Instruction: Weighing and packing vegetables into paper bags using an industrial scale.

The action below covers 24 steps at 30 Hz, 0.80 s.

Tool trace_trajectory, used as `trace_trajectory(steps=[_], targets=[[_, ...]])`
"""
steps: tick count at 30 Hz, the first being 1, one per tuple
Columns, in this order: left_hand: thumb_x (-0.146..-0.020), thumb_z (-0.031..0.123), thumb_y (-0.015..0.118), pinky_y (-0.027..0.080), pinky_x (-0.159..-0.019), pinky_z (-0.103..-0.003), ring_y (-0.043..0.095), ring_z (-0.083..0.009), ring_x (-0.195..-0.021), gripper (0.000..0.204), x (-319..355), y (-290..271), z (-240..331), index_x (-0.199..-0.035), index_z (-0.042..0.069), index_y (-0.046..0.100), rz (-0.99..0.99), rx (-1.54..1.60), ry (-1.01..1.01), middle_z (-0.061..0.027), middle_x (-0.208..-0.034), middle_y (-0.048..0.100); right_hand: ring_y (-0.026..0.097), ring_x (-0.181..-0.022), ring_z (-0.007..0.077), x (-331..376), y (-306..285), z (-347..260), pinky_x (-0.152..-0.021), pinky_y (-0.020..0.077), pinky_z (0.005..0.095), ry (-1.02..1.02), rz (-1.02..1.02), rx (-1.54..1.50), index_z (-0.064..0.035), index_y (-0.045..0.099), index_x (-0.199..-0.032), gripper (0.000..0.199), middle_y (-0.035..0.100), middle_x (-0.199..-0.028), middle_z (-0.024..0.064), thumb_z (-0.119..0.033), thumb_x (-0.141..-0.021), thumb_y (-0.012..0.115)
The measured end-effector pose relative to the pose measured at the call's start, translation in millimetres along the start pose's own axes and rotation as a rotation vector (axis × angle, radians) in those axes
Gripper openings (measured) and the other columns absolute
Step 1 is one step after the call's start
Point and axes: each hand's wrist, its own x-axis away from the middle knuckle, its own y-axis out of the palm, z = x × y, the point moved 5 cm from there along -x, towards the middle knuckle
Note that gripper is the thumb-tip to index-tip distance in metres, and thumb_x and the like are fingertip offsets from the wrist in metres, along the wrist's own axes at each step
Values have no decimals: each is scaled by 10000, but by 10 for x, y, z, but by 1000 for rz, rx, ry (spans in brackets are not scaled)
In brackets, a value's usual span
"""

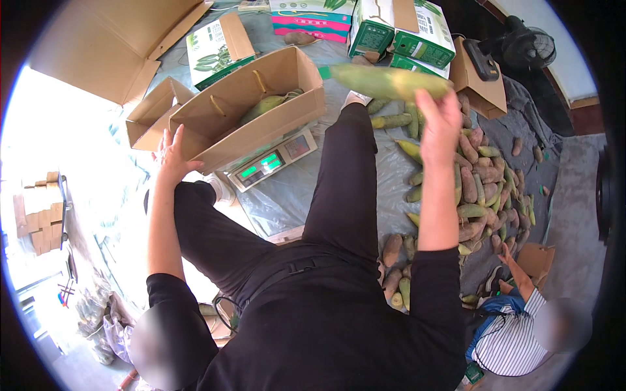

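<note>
In my raised right hand (pixel 440 120) is a long green radish (pixel 385 81), held by its right end and pointing left. My left hand (pixel 173 156) has its fingers spread against the near left corner of an uncapped brown cardboard box (pixel 251 127), touching it. Inside that box lie pale green radishes (pixel 261 107), partly hidden by its walls; two yellow cord handles show on its far inner wall. The box sits on a digital scale (pixel 274 159) with a lit green display, between my legs.
A heap of green radishes and reddish-brown roots (pixel 482 182) covers the sheet to my right. Printed green boxes (pixel 424 42) and a black fan (pixel 525 45) stand beyond. A large carton (pixel 111 45) is at far left. Another person (pixel 512 332) sits at lower right.
</note>
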Motion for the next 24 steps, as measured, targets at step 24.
trace_trajectory(steps=[24], targets=[[-566, 251, 797, 356, -974, -483, 389, -364, -1238, 958, -152, 119, -129, -1390, 224, 309, 47, 29, 210, -196, -1380, 354, 616, -841, 178, 1280, -2146, 1446, -756, 478, 292, 659, 2, 823, -20, 614, -1027, 299, 656, -925, 118, -178, -773, 639]])
